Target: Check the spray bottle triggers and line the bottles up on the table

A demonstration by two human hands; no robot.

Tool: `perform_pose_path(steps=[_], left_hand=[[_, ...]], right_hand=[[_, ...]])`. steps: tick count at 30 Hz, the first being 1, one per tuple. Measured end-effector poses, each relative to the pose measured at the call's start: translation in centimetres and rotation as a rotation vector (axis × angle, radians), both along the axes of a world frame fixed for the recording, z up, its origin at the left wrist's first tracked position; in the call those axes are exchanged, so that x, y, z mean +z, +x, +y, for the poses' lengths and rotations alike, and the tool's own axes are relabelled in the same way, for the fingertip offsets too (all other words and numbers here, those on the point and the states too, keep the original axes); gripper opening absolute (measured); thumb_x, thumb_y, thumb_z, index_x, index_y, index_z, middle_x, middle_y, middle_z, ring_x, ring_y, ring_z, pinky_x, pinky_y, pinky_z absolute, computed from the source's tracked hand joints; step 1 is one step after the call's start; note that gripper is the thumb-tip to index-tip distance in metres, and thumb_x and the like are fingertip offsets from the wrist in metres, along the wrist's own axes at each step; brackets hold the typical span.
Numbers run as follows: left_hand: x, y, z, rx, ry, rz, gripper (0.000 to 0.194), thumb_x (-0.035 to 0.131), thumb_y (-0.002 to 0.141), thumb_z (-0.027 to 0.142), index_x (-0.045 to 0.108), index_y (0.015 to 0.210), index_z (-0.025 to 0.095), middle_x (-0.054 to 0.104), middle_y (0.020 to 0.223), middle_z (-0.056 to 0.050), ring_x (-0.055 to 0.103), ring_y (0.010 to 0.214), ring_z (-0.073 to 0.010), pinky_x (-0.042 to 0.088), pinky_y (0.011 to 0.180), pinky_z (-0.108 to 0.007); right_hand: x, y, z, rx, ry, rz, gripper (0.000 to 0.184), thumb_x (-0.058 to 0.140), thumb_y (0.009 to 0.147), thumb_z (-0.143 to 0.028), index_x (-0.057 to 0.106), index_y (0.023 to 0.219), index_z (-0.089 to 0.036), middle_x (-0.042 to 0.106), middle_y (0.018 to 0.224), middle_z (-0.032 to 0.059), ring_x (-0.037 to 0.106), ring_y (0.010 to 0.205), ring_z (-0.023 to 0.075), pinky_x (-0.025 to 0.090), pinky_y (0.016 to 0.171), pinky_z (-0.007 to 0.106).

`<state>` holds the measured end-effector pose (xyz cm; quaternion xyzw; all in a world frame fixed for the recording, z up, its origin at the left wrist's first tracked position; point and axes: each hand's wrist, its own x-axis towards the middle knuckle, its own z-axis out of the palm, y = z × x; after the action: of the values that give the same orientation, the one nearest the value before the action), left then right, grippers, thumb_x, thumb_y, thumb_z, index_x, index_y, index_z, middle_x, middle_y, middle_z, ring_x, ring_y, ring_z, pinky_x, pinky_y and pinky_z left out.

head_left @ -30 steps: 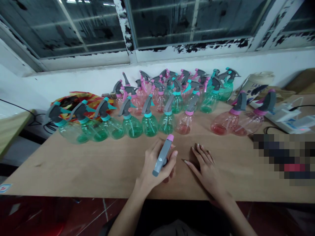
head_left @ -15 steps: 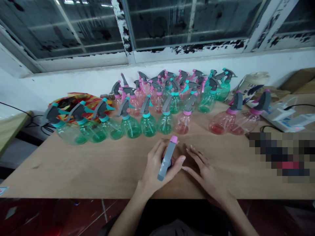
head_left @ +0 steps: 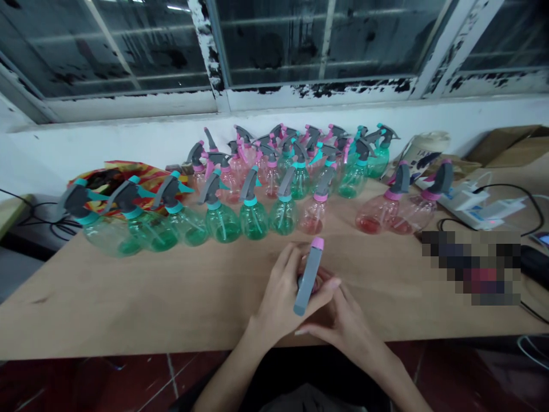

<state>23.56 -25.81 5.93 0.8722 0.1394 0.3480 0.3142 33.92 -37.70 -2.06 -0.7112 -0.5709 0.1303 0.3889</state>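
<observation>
My left hand (head_left: pixel 285 297) is wrapped around a spray bottle that has a grey trigger head (head_left: pixel 309 280) with a pink nozzle tip. The bottle stands near the front of the table, and most of its body is hidden under my hands. From the right, my right hand (head_left: pixel 349 320) cups the lower part of the same bottle, its thumb on the near side and its fingers partly hidden behind my left thumb. Just beyond is a pink spray bottle (head_left: pixel 312 217), beside a row of green spray bottles (head_left: pixel 222 222) with turquoise collars.
More pink and green spray bottles (head_left: pixel 272 180) crowd together by the wall. Two pink bottles (head_left: pixel 377 214) stand to the right, near a white power strip (head_left: pixel 465 203) with cables. A red-yellow bag (head_left: pixel 150 177) lies behind the left row on the wooden table (head_left: pixel 128 303).
My left hand has shifted right with the spray bottle. My right hand, earlier resting apart on the table, has come in around the bottle's lower part. The view has turned slightly right.
</observation>
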Motion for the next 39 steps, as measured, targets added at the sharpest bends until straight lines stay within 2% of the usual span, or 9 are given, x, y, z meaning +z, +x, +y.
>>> perform_pose_path(steps=[7, 12, 16, 21, 24, 28, 32, 36, 39], left_hand=[[-0.3, 1.0, -0.6, -0.067, -0.134, 0.006, 0.042, 0.067, 0.08, 0.028, 0.05, 0.118, 0.022, 0.059, 0.111, -0.008, 0.061, 0.103, -0.0242, 0.052, 0.09, -0.044], [-0.7, 1.3, -0.5, -0.097, -0.191, 0.06, 0.069, 0.072, 0.076, 0.03, 0.037, 0.135, 0.025, 0.051, 0.133, -0.01, 0.052, 0.122, -0.0262, 0.046, 0.101, -0.046], [-1.9, 1.2, -0.3, -0.095, -0.237, 0.084, 0.084, 0.075, 0.073, 0.033, 0.027, 0.142, 0.027, 0.043, 0.143, -0.012, 0.045, 0.131, -0.0303, 0.042, 0.105, -0.052], [-3.7, -0.1, 0.1, -0.03, -0.257, 0.132, 0.075, 0.069, 0.08, 0.033, 0.028, 0.142, 0.029, 0.043, 0.144, -0.012, 0.043, 0.133, -0.03, 0.039, 0.108, -0.055], [-4.7, -1.3, 0.3, 0.017, -0.252, 0.173, 0.062, 0.064, 0.084, 0.028, 0.033, 0.138, 0.03, 0.049, 0.14, -0.01, 0.049, 0.128, -0.0269, 0.042, 0.105, -0.053], [-6.6, -2.8, 0.0, 0.156, -0.123, 0.217, 0.049, 0.059, 0.086, 0.021, 0.041, 0.131, 0.029, 0.058, 0.129, -0.008, 0.057, 0.119, -0.027, 0.049, 0.099, -0.052], [-8.5, -3.8, -0.4, 0.267, 0.03, 0.278, 0.046, 0.058, 0.086, 0.021, 0.044, 0.128, 0.03, 0.06, 0.128, -0.007, 0.06, 0.116, -0.0276, 0.054, 0.094, -0.05], [-8.7, -4.1, -0.2, 0.285, 0.176, 0.311, 0.045, 0.058, 0.086, 0.025, 0.046, 0.129, 0.029, 0.059, 0.132, -0.008, 0.059, 0.118, -0.0273, 0.056, 0.092, -0.045], [-8.7, -3.9, -0.1, 0.271, 0.313, 0.351, 0.047, 0.059, 0.085, 0.028, 0.047, 0.13, 0.025, 0.057, 0.136, -0.01, 0.057, 0.121, -0.0296, 0.055, 0.092, -0.046]], right_hand=[[-0.1, -0.2, 0.1, -0.033, 0.054, 0.01, 0.058, 0.062, 0.084, -0.044, 0.042, 0.134, -0.025, 0.055, 0.131, 0.0118, 0.052, 0.121, 0.0311, 0.046, 0.097, 0.054], [0.8, 0.5, 0.1, -0.025, 0.034, 0.048, 0.056, 0.062, 0.083, -0.042, 0.043, 0.133, -0.025, 0.055, 0.13, 0.011, 0.054, 0.119, 0.029, 0.046, 0.098, 0.05], [1.0, 2.1, -0.4, -0.087, -0.001, 0.09, 0.056, 0.061, 0.083, -0.044, 0.041, 0.131, -0.024, 0.06, 0.123, 0.0104, 0.061, 0.109, 0.0274, 0.052, 0.09, 0.046], [0.7, 5.1, -1.0, -0.2, -0.029, 0.072, 0.059, 0.061, 0.083, -0.048, 0.038, 0.133, -0.025, 0.063, 0.118, 0.009, 0.061, 0.109, 0.0285, 0.049, 0.091, 0.047], [0.2, 7.2, -0.9, -0.287, -0.008, 0.078, 0.068, 0.066, 0.078, -0.052, 0.037, 0.132, -0.025, 0.062, 0.122, 0.0103, 0.06, 0.111, 0.0298, 0.049, 0.092, 0.048], [-0.9, 10.2, 0.0, -0.332, 0.042, -0.004, 0.074, 0.065, 0.076, -0.057, 0.036, 0.134, -0.022, 0.062, 0.121, 0.0147, 0.063, 0.105, 0.0333, 0.051, 0.086, 0.05], [-1.4, 12.9, 1.5, -0.361, 0.055, -0.068, 0.078, 0.061, 0.077, -0.061, 0.032, 0.137, -0.02, 0.062, 0.119, 0.0146, 0.064, 0.102, 0.0327, 0.052, 0.082, 0.049], [-0.9, 14.9, 2.9, -0.362, 0.04, -0.212, 0.068, 0.057, 0.078, -0.064, 0.043, 0.129, -0.02, 0.064, 0.113, 0.013, 0.062, 0.103, 0.0317, 0.05, 0.084, 0.048], [-0.1, 15.7, 3.8, -0.399, 0.048, -0.337, 0.065, 0.057, 0.078, -0.065, 0.049, 0.122, -0.019, 0.063, 0.113, 0.0146, 0.06, 0.106, 0.0337, 0.049, 0.084, 0.049]])
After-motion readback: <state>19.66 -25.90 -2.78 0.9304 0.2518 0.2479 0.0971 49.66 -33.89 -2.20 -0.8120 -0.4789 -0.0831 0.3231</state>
